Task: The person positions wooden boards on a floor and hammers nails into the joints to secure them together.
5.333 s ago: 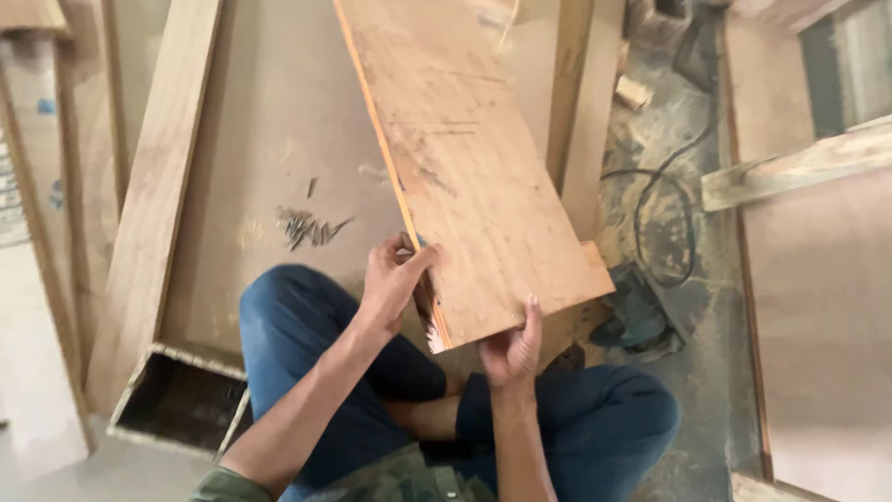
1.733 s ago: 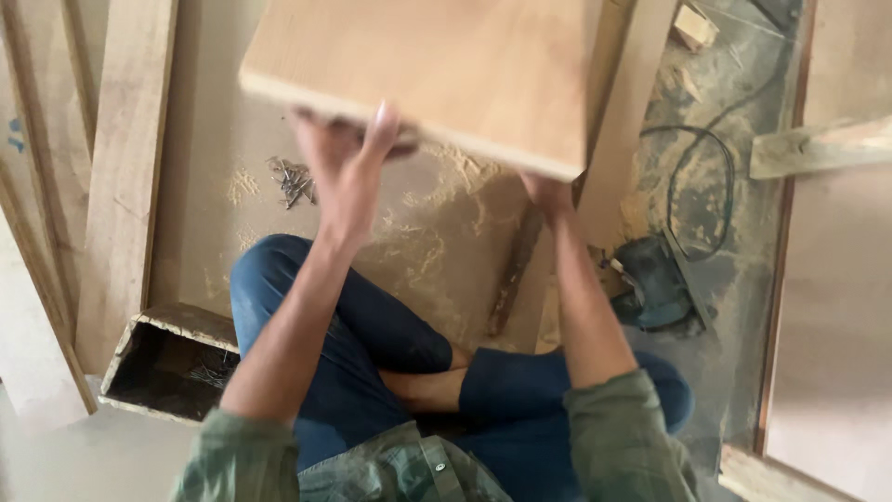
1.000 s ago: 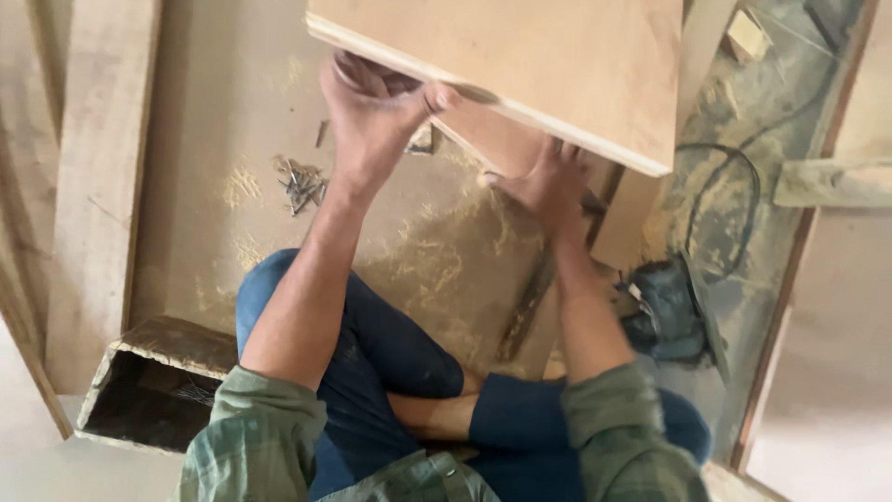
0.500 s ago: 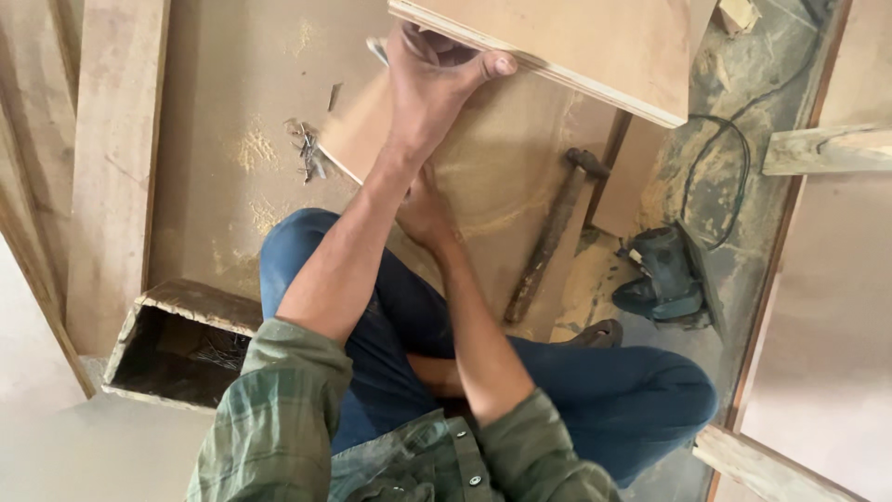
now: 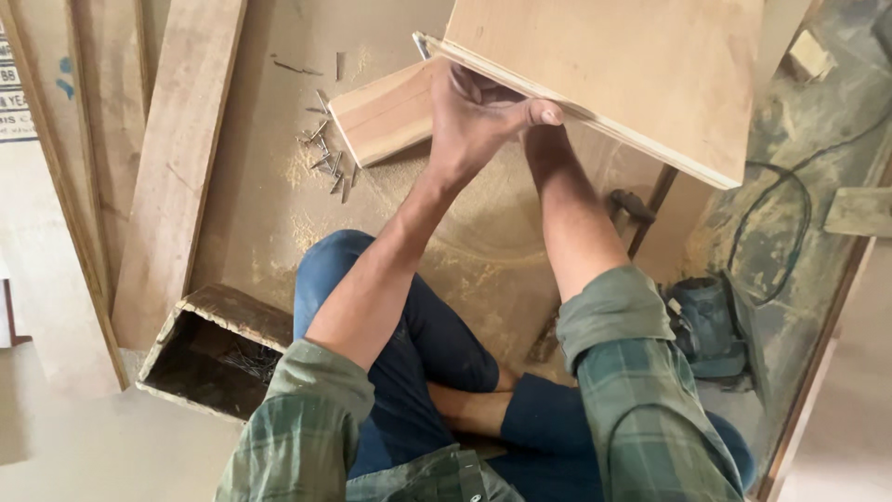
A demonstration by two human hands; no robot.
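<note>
Left hand [image 5: 478,116] has its grip closed on one raised plywood board's [image 5: 618,70] near edge; right hand is hidden beneath it (grip unreadable). One wood block [image 5: 386,112], scattered nails [image 5: 325,158], one open box [image 5: 218,349] on the floor.

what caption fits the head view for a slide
Seated person's left hand grips the edge of a raised plywood board above loose nails and sawdust.
</note>
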